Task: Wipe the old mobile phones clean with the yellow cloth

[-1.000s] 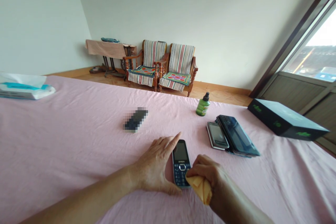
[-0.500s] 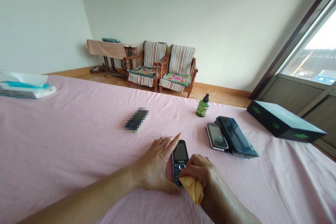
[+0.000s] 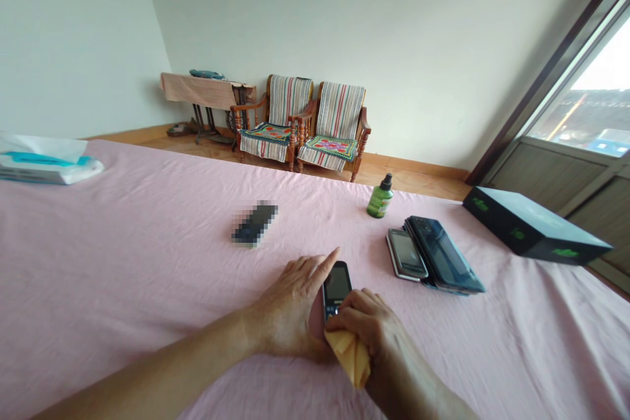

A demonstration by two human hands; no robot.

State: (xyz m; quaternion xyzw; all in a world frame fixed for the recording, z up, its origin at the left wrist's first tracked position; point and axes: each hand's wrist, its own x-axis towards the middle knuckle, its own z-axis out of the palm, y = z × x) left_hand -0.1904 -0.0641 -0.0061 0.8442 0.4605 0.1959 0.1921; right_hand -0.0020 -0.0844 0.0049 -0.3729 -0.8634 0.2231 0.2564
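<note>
A dark keypad phone [image 3: 337, 285] lies screen up on the pink cloth [image 3: 162, 262], with its lower part hidden. My left hand [image 3: 295, 305] is around its left side, index finger stretched along the top left edge and thumb low near the bottom. In my right hand [image 3: 367, 325] a yellow cloth [image 3: 350, 356] is gripped, pressed over the phone's keypad. Right of them lie a small silver-edged phone [image 3: 407, 254] and, touching it, a stack of dark smartphones [image 3: 440, 254]. A green spray bottle [image 3: 379, 198] stands behind these.
Another phone [image 3: 254, 224], blurred by pixels, lies beyond my left hand. A tissue pack [image 3: 49, 167] is at the far left, a black box [image 3: 531, 226] at the right edge. Past the table are two wooden chairs [image 3: 339, 119] and a cloth-covered sewing table [image 3: 197, 90].
My right hand has moved slightly left with the yellow cloth and now covers more of the keypad. My left hand has hardly moved.
</note>
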